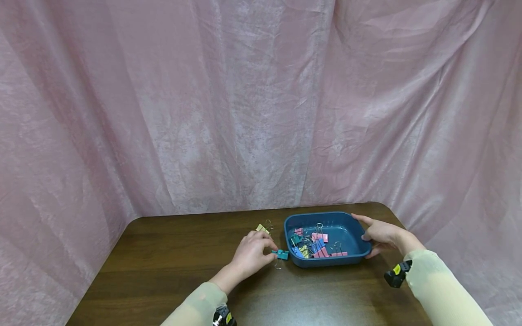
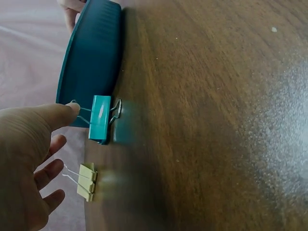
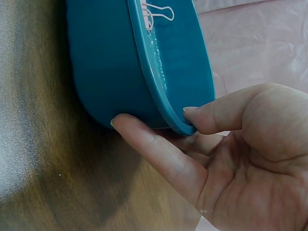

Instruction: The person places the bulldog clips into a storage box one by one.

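Note:
My left hand (image 1: 253, 251) pinches a wire handle of a teal binder clip (image 1: 282, 254) just left of the blue tray (image 1: 326, 262). In the left wrist view the thumb lies on that handle, and the clip's teal body (image 2: 99, 118) stands beside the tray's wall (image 2: 91, 57). A yellow binder clip (image 2: 86, 182) lies on the table past the fingers. My right hand (image 1: 385, 235) holds the tray's right end, its thumb over the rim (image 3: 159, 94) and the other fingers outside. Pink, blue, yellow and teal binder clips lie inside the tray, mostly towards its left.
The brown wooden table (image 1: 171, 258) carries the tray and the loose clips. A pink curtain (image 1: 244, 113) hangs behind the table's far edge.

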Demonstrator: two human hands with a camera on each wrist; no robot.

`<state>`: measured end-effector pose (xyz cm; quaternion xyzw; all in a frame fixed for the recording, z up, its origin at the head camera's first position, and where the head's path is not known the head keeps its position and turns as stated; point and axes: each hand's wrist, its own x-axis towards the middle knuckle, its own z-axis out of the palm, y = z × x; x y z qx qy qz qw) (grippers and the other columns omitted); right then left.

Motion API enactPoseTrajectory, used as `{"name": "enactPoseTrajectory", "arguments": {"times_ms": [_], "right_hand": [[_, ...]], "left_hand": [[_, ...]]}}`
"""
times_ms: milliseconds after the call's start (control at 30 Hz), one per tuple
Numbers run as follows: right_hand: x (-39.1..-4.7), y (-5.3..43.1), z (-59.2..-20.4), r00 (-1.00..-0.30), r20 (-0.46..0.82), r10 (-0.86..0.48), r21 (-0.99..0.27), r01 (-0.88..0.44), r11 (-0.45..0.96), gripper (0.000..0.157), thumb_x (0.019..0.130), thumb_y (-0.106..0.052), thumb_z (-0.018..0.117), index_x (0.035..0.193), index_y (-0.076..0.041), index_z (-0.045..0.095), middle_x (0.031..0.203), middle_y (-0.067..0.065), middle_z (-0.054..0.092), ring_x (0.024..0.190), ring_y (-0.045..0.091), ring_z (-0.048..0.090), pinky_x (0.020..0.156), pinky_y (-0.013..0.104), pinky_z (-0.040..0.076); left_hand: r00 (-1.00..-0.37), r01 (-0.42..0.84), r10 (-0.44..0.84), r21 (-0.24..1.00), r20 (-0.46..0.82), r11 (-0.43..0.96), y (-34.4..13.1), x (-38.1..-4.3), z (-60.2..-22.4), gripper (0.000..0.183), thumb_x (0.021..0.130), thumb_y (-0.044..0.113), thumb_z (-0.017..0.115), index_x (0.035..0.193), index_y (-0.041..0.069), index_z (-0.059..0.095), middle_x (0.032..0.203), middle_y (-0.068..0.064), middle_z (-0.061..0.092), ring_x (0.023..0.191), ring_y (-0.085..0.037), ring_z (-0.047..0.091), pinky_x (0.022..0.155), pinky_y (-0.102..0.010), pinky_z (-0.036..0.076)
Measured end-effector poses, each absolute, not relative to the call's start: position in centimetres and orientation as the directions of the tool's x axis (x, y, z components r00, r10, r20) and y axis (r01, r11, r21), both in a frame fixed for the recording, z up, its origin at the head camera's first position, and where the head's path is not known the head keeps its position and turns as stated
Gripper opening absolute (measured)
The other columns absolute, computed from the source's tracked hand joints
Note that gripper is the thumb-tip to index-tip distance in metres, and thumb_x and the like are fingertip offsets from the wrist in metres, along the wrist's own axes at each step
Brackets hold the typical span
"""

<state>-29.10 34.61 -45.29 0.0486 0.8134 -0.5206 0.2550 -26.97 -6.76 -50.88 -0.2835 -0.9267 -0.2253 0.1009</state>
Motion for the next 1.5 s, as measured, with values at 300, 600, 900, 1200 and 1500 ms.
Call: {"name": "enactPoseTrajectory", "arguments": {"times_ms": [300,600,900,1200,1500], "right_hand": [[-29.09,34.50,-45.12,-0.865,-0.468,-0.180,-0.817,0.347,0.461,0.084,0.096,0.011,0.047,0.165,-0.016,0.008,0.154,0.045,-0.003,0.102,0.049,0.065,0.074,0.053,0.060],[-29.11,34.59,-45.25,-0.867,-0.462,-0.185,-0.818,0.337,0.466,0.084,0.096,0.011,0.046,0.165,-0.016,0.007,0.153,0.045,-0.002,0.100,0.048,0.066,0.073,0.053,0.060],[-29.08,34.55,-45.22,-0.868,-0.465,-0.175,-0.812,0.339,0.476,0.084,0.096,0.010,0.047,0.165,-0.017,0.009,0.154,0.045,-0.002,0.099,0.046,0.066,0.073,0.052,0.060],[-29.10,34.51,-45.24,-0.868,-0.467,-0.171,-0.811,0.343,0.474,0.084,0.096,0.010,0.047,0.165,-0.017,0.009,0.154,0.045,0.000,0.098,0.045,0.067,0.073,0.052,0.060],[-29.13,34.51,-45.23,-0.867,-0.466,-0.175,-0.815,0.344,0.467,0.083,0.096,0.010,0.046,0.165,-0.017,0.008,0.153,0.045,0.002,0.100,0.046,0.066,0.074,0.053,0.060]], "left_hand": [[-0.828,0.556,0.463,0.357,0.315,0.751,-6.58,-27.20,-51.37,0.011,0.086,0.032,0.082,0.095,0.027,0.082,0.110,0.008,0.064,0.108,-0.020,0.055,0.090,-0.043,0.046],[-0.821,0.561,0.458,0.327,0.342,0.760,-6.35,-27.25,-51.62,0.008,0.086,0.033,0.082,0.092,0.028,0.081,0.109,0.008,0.064,0.107,-0.020,0.056,0.088,-0.041,0.046],[-0.819,0.559,0.451,0.315,0.355,0.768,-6.21,-27.41,-51.86,0.005,0.085,0.032,0.082,0.089,0.030,0.081,0.109,0.009,0.065,0.107,-0.019,0.056,0.089,-0.041,0.046],[-0.815,0.566,0.459,0.320,0.354,0.760,-6.31,-27.50,-51.93,0.005,0.085,0.030,0.082,0.089,0.029,0.081,0.109,0.008,0.064,0.108,-0.019,0.055,0.090,-0.042,0.046],[-0.774,0.610,0.498,0.251,0.392,0.751,-6.52,-27.33,-51.65,0.004,0.085,0.029,0.083,0.087,0.031,0.080,0.109,0.008,0.065,0.105,-0.018,0.056,0.089,-0.041,0.046]]}}
